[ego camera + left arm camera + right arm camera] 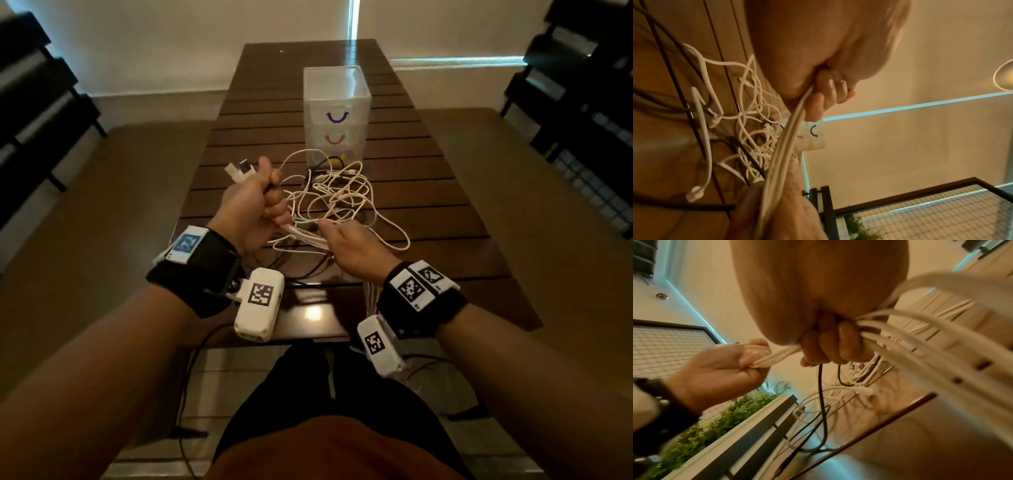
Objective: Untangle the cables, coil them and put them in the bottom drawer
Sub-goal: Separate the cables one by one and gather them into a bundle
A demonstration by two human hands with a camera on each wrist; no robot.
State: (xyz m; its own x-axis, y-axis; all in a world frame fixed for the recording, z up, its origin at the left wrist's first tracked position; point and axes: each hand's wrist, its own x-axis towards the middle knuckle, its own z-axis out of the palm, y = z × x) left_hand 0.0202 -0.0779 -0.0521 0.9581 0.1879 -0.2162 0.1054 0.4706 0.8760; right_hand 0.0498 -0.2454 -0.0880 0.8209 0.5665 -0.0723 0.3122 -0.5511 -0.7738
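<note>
A tangle of white cables (337, 195) with some black ones lies on the dark slatted table (445, 219), in front of a clear three-drawer box (337, 113). My left hand (255, 204) grips a bundle of white cable strands (789, 134) in a fist, plug ends (239, 169) sticking out above it. My right hand (349, 241) grips the same strands (777, 356) a little lower and to the right, near the table's front. In the right wrist view more white strands (920, 331) and a black cable (821, 386) run from my right fist.
The drawer box has a blue handle (337, 118) on top, a red one (334, 139) in the middle and a yellow one (337, 158) at the bottom, all drawers closed. Black cables (301, 267) trail over the table's front edge. Dark chairs (37, 102) stand at both sides.
</note>
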